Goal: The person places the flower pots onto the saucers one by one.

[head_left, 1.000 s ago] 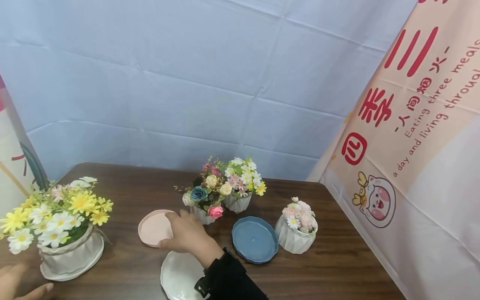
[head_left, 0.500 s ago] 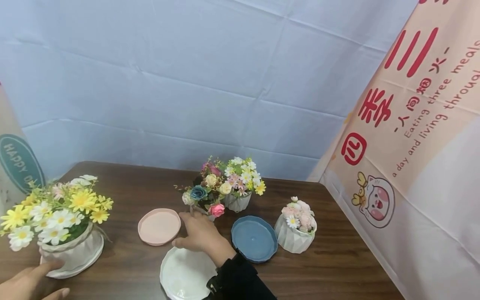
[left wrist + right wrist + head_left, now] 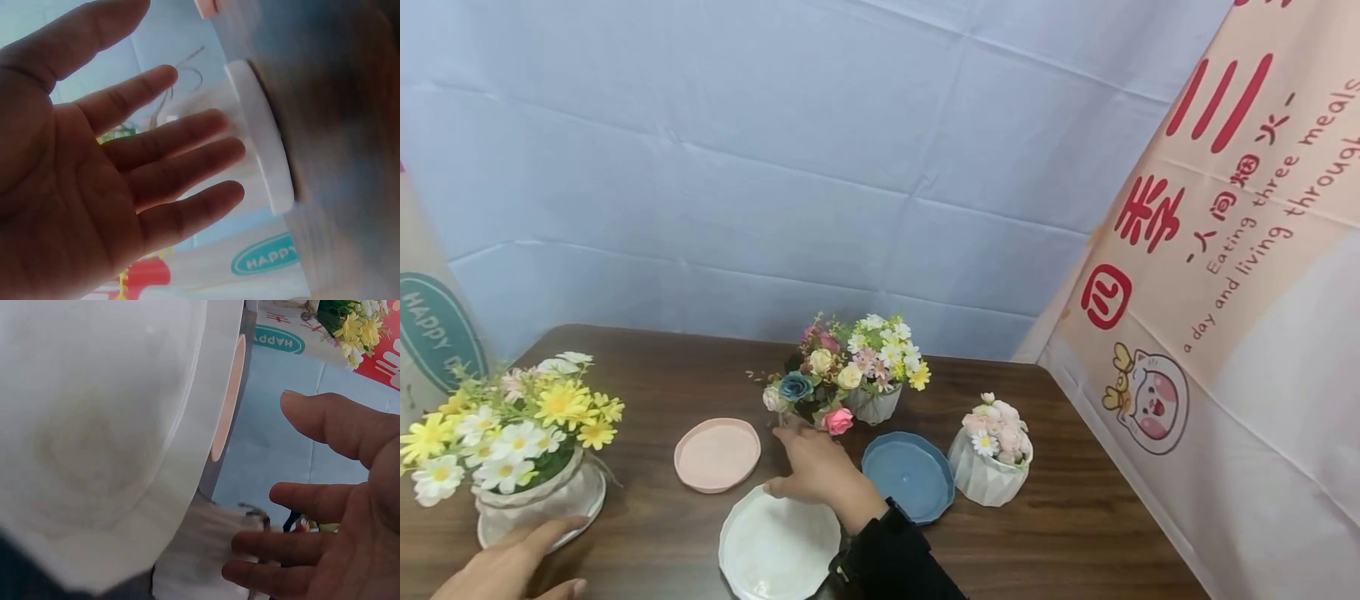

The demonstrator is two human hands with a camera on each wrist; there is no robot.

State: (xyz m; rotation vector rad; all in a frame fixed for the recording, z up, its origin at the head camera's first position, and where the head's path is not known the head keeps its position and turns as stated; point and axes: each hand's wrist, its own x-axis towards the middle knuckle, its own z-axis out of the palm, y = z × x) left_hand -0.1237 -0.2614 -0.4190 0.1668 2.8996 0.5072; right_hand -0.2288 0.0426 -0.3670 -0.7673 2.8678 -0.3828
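Note:
My left hand (image 3: 512, 560) is in front of a white pot (image 3: 523, 507) of yellow and white daisies, which stands on a white saucer (image 3: 593, 505) at the table's left. In the left wrist view the hand's (image 3: 75, 181) fingers are extended and spread, holding nothing; whether they touch the pot is unclear. My right hand (image 3: 826, 473) reaches over the far edge of a white plate (image 3: 778, 546), its fingertips close to a pot of mixed roses (image 3: 796, 386). The right wrist view has that hand's (image 3: 356, 547) fingers fairly straight, with nothing gripped.
A pink plate (image 3: 718, 455) lies left of the right hand, and a blue plate (image 3: 910, 477) lies to its right. Behind stands a small daisy pot (image 3: 877, 406). Farther right is a white pot (image 3: 988, 475) with pale pink flowers. Cloth (image 3: 775, 167) hangs behind the table.
My right hand has left the pink plate's edge and moved right, to the front of the rose pot. My left hand has come rightward, in front of the large daisy pot.

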